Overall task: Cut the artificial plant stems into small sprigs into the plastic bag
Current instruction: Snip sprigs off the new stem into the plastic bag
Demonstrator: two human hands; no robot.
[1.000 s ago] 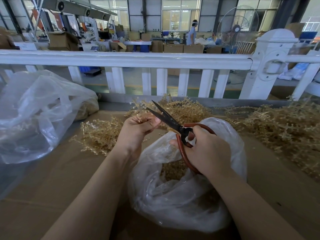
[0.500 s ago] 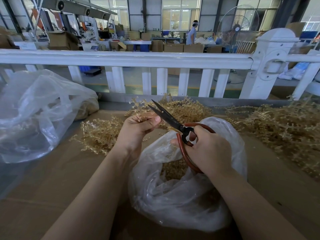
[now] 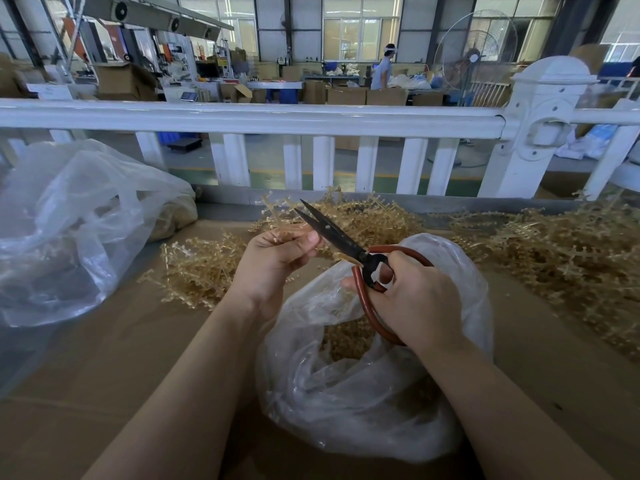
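Over the mouth of the plastic bag [image 3: 374,393] the left hand [image 3: 277,261] has its fingers curled round a tan plastic stem [image 3: 277,216], thumb pressed on top, holding it so the branching end sticks up and away — right where the blades can reach it. The right hand [image 3: 415,299] grips the scissors [image 3: 349,247] by their red loop handles, fingers wrapped through and around them, and the dark blades look closed or very nearly so, lying just beside the stem above the left thumb. The positioning makes sense: both hands work directly above the open bag, so anything snipped should drop straight in, and a layer of small sprigs already shows through the plastic. Uncut stems lie heaped on the cardboard-covered surface [image 3: 121,358], one pile [image 3: 204,268] just beyond the left wrist and a bigger one [image 3: 561,251] off to the right — plenty left to feed through. A second bag [image 3: 76,230] sits at far left.
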